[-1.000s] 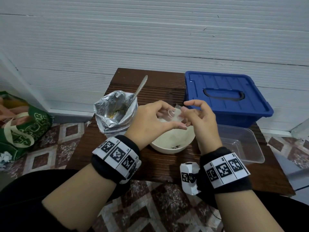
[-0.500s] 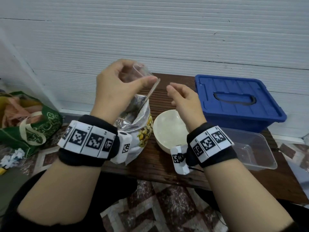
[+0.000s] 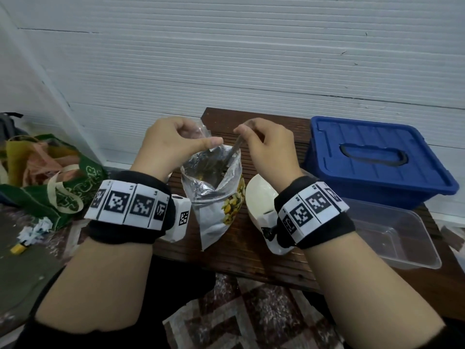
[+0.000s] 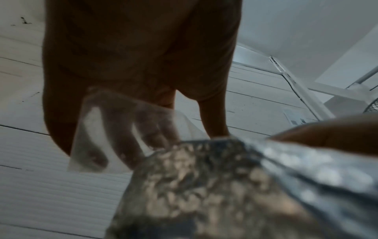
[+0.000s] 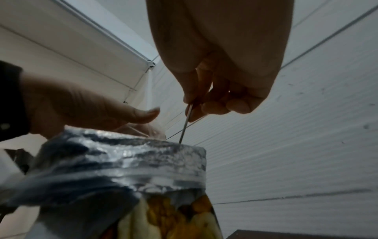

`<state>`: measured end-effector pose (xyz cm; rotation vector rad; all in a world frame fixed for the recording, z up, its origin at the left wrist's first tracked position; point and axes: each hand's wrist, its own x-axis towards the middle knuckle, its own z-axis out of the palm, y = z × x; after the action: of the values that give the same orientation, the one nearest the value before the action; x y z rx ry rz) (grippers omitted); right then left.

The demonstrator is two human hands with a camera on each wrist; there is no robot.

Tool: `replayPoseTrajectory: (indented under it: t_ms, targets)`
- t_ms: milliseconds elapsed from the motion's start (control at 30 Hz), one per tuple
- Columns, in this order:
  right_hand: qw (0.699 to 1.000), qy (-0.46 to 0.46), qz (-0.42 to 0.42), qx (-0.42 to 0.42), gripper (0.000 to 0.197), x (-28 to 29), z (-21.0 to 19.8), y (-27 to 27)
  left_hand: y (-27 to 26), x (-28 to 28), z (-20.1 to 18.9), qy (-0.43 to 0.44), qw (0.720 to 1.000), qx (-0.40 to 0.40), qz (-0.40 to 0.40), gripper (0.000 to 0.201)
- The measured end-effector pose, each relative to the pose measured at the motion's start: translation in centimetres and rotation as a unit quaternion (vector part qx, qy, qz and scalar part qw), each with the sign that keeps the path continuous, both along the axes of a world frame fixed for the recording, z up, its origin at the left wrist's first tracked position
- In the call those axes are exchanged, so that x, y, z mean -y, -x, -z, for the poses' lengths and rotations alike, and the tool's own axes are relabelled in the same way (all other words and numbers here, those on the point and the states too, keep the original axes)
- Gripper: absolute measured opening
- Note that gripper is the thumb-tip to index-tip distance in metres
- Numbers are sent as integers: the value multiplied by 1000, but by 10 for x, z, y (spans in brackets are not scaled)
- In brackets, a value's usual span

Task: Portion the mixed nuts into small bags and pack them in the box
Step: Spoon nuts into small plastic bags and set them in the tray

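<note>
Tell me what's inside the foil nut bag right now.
Inside the foil nut bag: a spoon, handle pinched by the right hand, over some nuts. The spoon's bowl and the fill depth are hidden.

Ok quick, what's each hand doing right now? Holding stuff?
Left hand: closed, pinching a small clear bag above the nut pouch.
Right hand: closed, pinching the spoon handle that goes down into the pouch.
</note>
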<state>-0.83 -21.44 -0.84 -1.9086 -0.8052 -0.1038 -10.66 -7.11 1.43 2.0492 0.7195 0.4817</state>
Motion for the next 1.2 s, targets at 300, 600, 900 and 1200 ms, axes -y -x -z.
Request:
replayPoseTrajectory:
  t_ms: [300,600,900,1200]
  targets:
    - [992,10,-61,109,23,1,5,12,2,-1,-3,16,999,-51,8,57]
    - [995,-26,-16,-92,25,-2,13,12,1,0,-4,5,998,-68,4,43]
    - [975,-71,120,-175,30,3,7,-3,2,2,-4,13,999,-49,20,55]
    - [959,-101,185,-188,27,11,-4,-12,14,-10,-15,-54,991,-103,66,52]
